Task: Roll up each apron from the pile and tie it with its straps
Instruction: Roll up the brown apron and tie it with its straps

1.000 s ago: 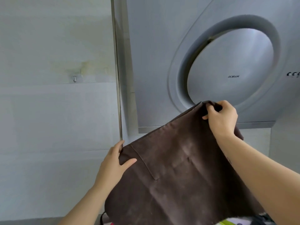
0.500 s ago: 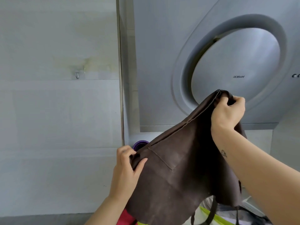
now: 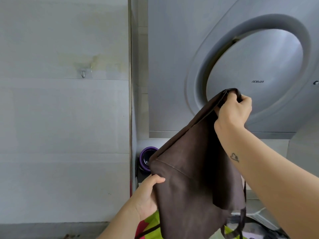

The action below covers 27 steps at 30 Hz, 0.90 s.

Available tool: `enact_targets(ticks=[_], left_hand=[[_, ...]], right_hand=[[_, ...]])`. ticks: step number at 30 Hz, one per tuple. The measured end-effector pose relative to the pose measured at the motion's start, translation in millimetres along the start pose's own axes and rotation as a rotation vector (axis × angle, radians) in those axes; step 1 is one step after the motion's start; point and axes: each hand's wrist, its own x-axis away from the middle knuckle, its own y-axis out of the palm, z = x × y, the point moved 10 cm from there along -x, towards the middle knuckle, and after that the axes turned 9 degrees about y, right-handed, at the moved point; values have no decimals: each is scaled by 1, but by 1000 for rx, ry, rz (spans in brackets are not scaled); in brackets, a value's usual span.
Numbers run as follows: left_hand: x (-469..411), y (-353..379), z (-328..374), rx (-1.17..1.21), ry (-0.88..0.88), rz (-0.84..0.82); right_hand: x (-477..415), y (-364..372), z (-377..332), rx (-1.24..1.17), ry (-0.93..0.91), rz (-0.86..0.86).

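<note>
A dark brown apron (image 3: 193,178) hangs in the air in front of me, folded lengthwise, with a stitched pocket seam across its front. My right hand (image 3: 233,111) grips its bunched top corner, held high. My left hand (image 3: 146,195) holds the lower left edge, thumb on the front of the cloth. Thin dark straps (image 3: 241,219) dangle from the apron's lower right. Under it, bits of the pile show: lime green cloth (image 3: 151,221) and red cloth (image 3: 140,226).
A grey range hood (image 3: 172,66) with a round panel fills the upper right, right behind the raised apron. A purple-rimmed round object (image 3: 146,156) sits below the hood. The tiled wall at left carries a small hook (image 3: 83,74).
My hands have drawn closer together and the apron has gone from spread flat to folded narrow. My left hand dropped lower along the edge. More of the pile shows beneath.
</note>
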Motion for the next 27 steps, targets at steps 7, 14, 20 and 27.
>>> enact_targets(ticks=[7, 14, 20, 27], left_hand=[[1, 12, 3, -141, -29, 62], [-16, -4, 47, -260, 248, 70], [-11, 8, 116, -1061, 625, -10], [-16, 13, 186, -2033, 665, 94]], right_hand=[[-3, -12, 8, -45, 73, 45], [-28, -43, 13, 44, 38, 193], [-36, -66, 13, 189, -22, 285], [-37, -60, -6, 659, -338, 79]])
